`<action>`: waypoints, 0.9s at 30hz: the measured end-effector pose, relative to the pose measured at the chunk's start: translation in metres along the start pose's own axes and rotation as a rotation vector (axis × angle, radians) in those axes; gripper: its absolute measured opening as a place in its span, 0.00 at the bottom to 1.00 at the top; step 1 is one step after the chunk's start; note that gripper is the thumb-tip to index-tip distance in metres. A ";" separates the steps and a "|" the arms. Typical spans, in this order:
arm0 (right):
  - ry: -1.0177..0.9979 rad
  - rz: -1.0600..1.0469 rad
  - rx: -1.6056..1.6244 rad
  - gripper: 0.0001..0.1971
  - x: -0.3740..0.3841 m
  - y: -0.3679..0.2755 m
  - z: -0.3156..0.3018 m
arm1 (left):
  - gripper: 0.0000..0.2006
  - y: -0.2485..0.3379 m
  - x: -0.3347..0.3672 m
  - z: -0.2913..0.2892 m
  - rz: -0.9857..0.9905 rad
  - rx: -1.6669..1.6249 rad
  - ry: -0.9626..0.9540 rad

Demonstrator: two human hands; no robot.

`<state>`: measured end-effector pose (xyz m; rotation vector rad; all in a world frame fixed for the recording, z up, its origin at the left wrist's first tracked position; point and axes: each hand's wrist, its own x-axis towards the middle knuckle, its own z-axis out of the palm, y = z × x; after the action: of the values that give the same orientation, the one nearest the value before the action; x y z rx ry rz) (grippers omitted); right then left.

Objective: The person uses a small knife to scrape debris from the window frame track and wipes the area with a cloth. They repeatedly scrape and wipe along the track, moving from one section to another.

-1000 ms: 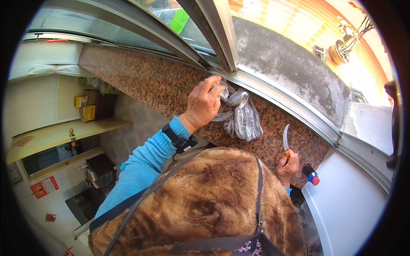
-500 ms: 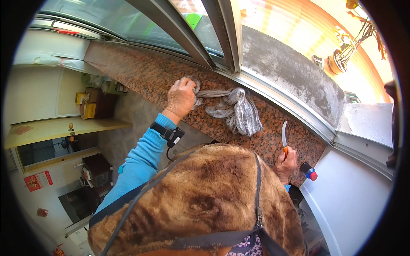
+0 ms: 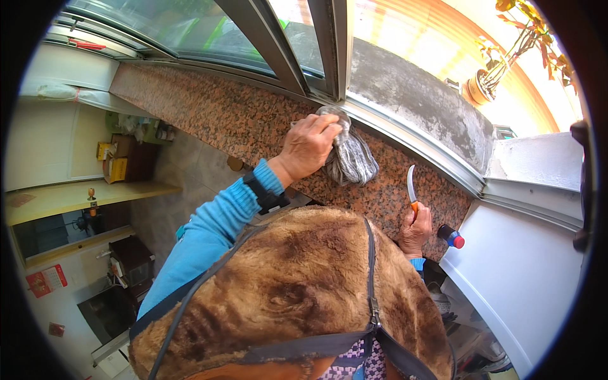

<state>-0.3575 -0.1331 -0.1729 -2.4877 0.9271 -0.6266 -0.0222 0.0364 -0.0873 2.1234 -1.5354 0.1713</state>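
Observation:
A grey striped cloth lies bunched on the reddish speckled stone sill, close to the window track. My left hand is closed over the cloth's left end, the fingers curled down into it. Farther right, my right hand grips the orange handle of a small knife. Its thin curved blade points up and away from me, over the sill. Just right of that hand is a small dark bottle with a red cap.
Sliding window frames and a metal track border the sill's far side. Outside stands a potted plant. A white panel is at the right. Brown plush fabric covers my front below the sill.
My left hand has moved right and drawn the cloth's stretched-out end into the bunch. My right hand still holds the knife in much the same place.

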 end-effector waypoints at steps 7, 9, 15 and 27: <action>0.005 -0.004 -0.022 0.11 -0.001 0.000 0.001 | 0.16 -0.020 0.021 0.029 -0.031 0.139 -0.088; 0.012 -0.009 -0.003 0.11 -0.001 0.001 0.001 | 0.16 -0.039 0.010 0.023 -0.113 0.219 -0.118; 0.027 -0.012 0.004 0.11 0.001 0.000 0.002 | 0.19 -0.086 -0.055 -0.029 -0.609 0.273 -0.365; 0.021 0.016 0.003 0.11 0.002 -0.004 -0.002 | 0.25 0.017 -0.027 0.055 0.058 0.210 -0.257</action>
<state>-0.3554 -0.1318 -0.1690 -2.4731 0.9516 -0.6491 -0.0576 0.0298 -0.1398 2.3391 -1.7961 0.0842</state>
